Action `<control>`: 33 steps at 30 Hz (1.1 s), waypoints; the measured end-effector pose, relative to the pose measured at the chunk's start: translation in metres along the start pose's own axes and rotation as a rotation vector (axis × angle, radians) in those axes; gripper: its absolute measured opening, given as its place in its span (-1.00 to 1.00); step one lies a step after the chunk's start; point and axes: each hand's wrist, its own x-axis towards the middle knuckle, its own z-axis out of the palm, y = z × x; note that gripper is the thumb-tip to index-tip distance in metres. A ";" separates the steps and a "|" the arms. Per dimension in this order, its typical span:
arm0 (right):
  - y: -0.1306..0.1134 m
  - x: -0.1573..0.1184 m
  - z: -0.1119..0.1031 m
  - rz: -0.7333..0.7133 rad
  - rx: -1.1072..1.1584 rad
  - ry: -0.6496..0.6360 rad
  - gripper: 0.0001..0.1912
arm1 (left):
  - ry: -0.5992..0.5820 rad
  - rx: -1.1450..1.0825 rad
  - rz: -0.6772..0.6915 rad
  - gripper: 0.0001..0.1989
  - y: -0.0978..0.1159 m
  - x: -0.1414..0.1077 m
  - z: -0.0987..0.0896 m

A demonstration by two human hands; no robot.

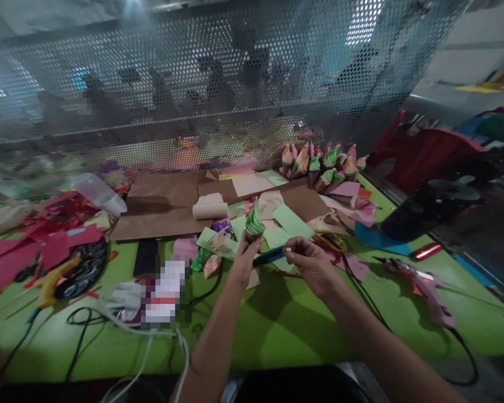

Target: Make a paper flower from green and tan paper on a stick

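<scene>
My left hand (248, 251) is closed around the base of a green pleated paper swirl (255, 221), which points upward. To its right, my right hand (304, 258) has thumb and forefinger pinched at a small pale piece (289, 249), too small to make out. A dark blue strip (273, 256) lies between the two hands. Under and behind them are light green paper sheets (293, 220) and a cream paper roll (210, 207). At the back right stands a cluster of finished-looking paper cones with swirled tops (330, 158).
A pink glue gun (424, 282) lies at right, a yellow one (52, 282) at left. Cables and a white power strip (167, 291) are left of my arms. Brown paper (159, 196) lies behind; a perforated metal panel (218, 84) borders the green table (294, 336).
</scene>
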 end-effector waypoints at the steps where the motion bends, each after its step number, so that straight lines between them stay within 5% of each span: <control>1: -0.001 0.000 0.000 0.002 -0.009 0.001 -0.59 | -0.001 0.004 -0.001 -0.75 -0.001 0.001 0.000; 13: 0.003 0.001 -0.005 0.001 -0.009 -0.017 -0.58 | -0.013 -0.018 0.002 -0.73 0.008 -0.004 0.002; 22: -0.009 -0.003 0.000 -0.066 -0.074 -0.011 -0.63 | -0.107 -0.167 -0.128 -0.67 0.014 -0.006 0.005; 33: -0.009 -0.003 -0.002 -0.092 -0.070 -0.019 -0.64 | -0.036 -0.202 -0.215 -0.51 0.005 -0.004 0.005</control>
